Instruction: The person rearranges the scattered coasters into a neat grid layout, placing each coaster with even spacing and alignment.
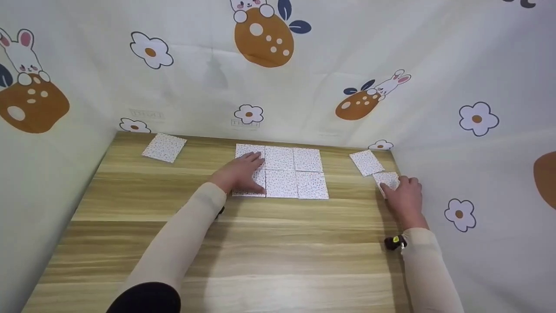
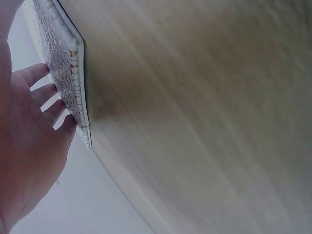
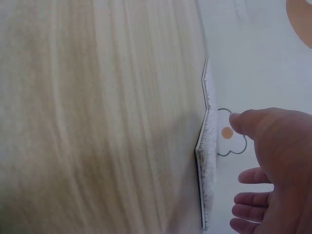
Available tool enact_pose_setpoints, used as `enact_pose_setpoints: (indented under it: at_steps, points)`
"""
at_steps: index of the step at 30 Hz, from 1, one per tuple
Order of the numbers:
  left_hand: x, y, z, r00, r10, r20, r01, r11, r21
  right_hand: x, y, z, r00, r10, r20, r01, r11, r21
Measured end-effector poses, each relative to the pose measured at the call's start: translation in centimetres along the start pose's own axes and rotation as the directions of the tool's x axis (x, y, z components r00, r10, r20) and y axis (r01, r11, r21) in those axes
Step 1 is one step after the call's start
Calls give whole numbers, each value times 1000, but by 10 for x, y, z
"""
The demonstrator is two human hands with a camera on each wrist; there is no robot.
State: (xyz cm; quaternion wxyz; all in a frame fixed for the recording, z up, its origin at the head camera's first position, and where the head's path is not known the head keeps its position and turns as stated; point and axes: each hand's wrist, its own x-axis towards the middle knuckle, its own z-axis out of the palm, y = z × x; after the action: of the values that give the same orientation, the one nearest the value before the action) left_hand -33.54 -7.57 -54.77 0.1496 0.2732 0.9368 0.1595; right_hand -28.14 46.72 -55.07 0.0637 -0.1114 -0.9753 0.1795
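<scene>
Block of six speckled tiles [image 1: 282, 182], two rows of three: centre of frame. Left hand [image 1: 241, 174] spread over its two leftmost tiles, fingers extended, thumb apart, gripping nothing; left forearm [image 1: 173, 243] slants up from lower left. Right hand [image 1: 404, 198], at right of frame, over a single tile [image 1: 386, 179], thumb extended, fingers relaxed (contact cannot be told); right forearm [image 1: 428, 269] rises from lower right. A second tile [image 1: 366, 163] meets that one. Another loose tile [image 1: 164, 148], left of centre. All on the bench [image 1: 260, 243].

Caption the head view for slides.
Left hand over a grid of six speckled square tiles, right hand over a separate tile.
</scene>
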Motion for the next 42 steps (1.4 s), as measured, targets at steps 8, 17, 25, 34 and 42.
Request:
enact_pose_setpoints:
  at_steps: [8, 17, 25, 34, 42]
  points:
    - [2, -2, 1, 1000, 1, -10, -1, 1000, 11, 6, 5, 10, 1000, -6, 25, 6, 999, -36]
    - [1, 0, 2, 1000, -11, -1, 11, 1000, 12, 9, 8, 17, 1000, 2, 31, -2, 1000, -16]
    - [2, -1, 4, 1000, -23, -3, 23, 1000, 8, 10, 9, 21, 1000, 25, 3, -25, 999, 25]
    - [0, -1, 2, 1000, -20, -7, 19, 1000, -6, 13, 8, 22, 998, 63, 9, -64, 997, 38]
    - [1, -2, 2, 1000, -12, -6, 12, 1000, -16, 8, 6, 22, 997, 71, -15, -70, 996, 60]
